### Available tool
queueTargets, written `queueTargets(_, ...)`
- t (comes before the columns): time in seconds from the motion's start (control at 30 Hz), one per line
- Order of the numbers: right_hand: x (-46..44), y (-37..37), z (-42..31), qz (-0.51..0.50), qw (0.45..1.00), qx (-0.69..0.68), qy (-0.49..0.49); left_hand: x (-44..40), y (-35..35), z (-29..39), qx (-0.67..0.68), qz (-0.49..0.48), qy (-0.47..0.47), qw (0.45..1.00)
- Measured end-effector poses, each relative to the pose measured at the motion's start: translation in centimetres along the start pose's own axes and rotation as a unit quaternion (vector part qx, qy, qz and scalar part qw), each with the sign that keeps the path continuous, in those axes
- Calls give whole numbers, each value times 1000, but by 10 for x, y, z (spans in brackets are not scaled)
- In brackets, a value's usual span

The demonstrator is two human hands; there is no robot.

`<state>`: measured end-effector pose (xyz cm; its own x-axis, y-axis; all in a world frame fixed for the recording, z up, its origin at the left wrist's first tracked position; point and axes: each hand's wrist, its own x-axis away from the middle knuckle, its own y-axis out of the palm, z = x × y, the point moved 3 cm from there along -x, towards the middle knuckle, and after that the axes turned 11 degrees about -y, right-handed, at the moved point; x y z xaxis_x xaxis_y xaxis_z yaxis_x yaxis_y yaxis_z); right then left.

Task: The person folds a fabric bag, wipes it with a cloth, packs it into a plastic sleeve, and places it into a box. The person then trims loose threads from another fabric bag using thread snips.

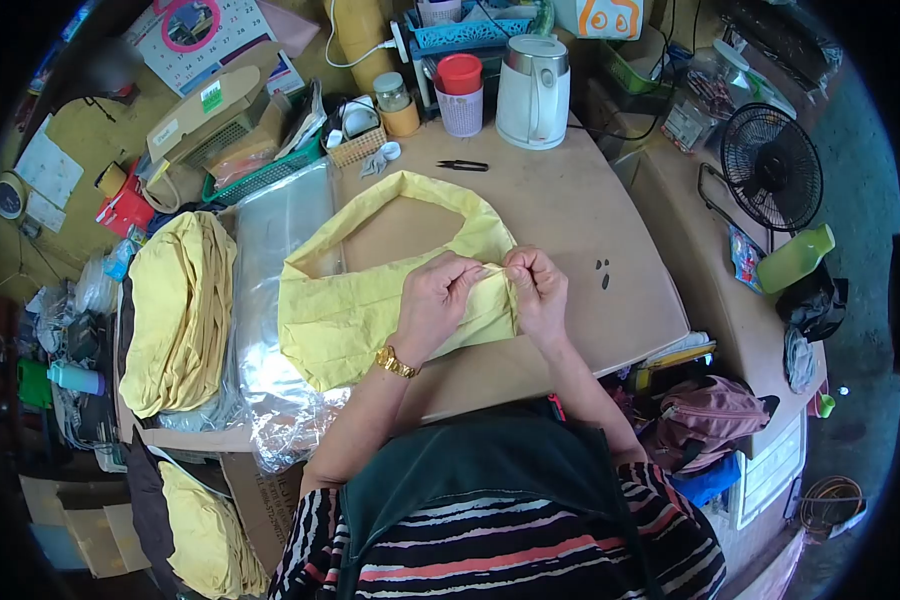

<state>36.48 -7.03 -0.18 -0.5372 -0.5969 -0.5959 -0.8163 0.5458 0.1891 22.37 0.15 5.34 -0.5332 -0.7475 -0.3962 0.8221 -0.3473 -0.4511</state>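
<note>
Wall calendar point(202, 58) reads perhaps 14; grip of left hand point(435, 292) and right hand point(538, 295) pinches yellow bag point(348, 305)

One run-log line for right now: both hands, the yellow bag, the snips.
left hand: pinching yellow bag | right hand: pinching bag, close beside left | black snips: on table, untouched

From my remote seat I saw a black shirt point(490, 562) crossed by wavy white and coral stripes, its short sleeves point(682, 525) patterned alike. A plain dark green apron point(470, 455) with narrow straps covered the chest, and a shiny gold watch point(395, 361) circled the wrist of the left hand point(435, 295).
</note>
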Motion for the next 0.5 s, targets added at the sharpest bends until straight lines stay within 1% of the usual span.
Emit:
queueTargets(0.03, 3, -1, 0, 2, 1000, 0, 0, 1, 0, 2, -1, -2, 0, 1000)
queueTargets(0.1, 8, -3, 8, 1, 997, -32, 66, -1, 1, 3, 14, -59, -77, 995)
queueTargets(0.13, 7, -5, 10, 1, 997, -31, 67, -2, 0, 5, 16, -60, -78, 995)
queueTargets(0.17, 3, -11, 10, 64, 998, 27, -9, -5, -1, 5, 23, -77, -115, 990)
queueTargets(0.2, 1, -17, 10, 127, 984, 86, -86, -7, -3, 4, 29, -95, -150, 984)
queueTargets(0.23, 9, -25, 13, 129, 984, 86, -87, -8, -5, 5, 29, -96, -148, 984)
queueTargets(0.27, 23, -35, 23, 110, 994, 5, 22, -11, -8, 9, 52, -83, -106, 990)
queueTargets(0.3, 37, -38, 28, 89, 984, -78, 133, -12, -11, 13, 73, -70, -65, 993)
queueTargets(0.33, 44, -34, 12, 87, 984, -79, 130, -14, -15, 20, 73, -69, -63, 993)
queueTargets(0.37, 52, -22, -5, 60, 943, -176, 278, -16, -19, 31, 31, -61, -43, 997)
queueTargets(0.4, 63, -11, -15, 31, 869, -267, 416, -16, -21, 37, -12, -55, -24, 998)
queueTargets(0.43, 68, -12, -10, 30, 869, -268, 416, -18, -22, 36, -13, -55, -23, 998)
queueTargets(0.5, 78, -9, 4, -15, 868, -292, 402, -21, -19, 29, -65, -99, -77, 990)
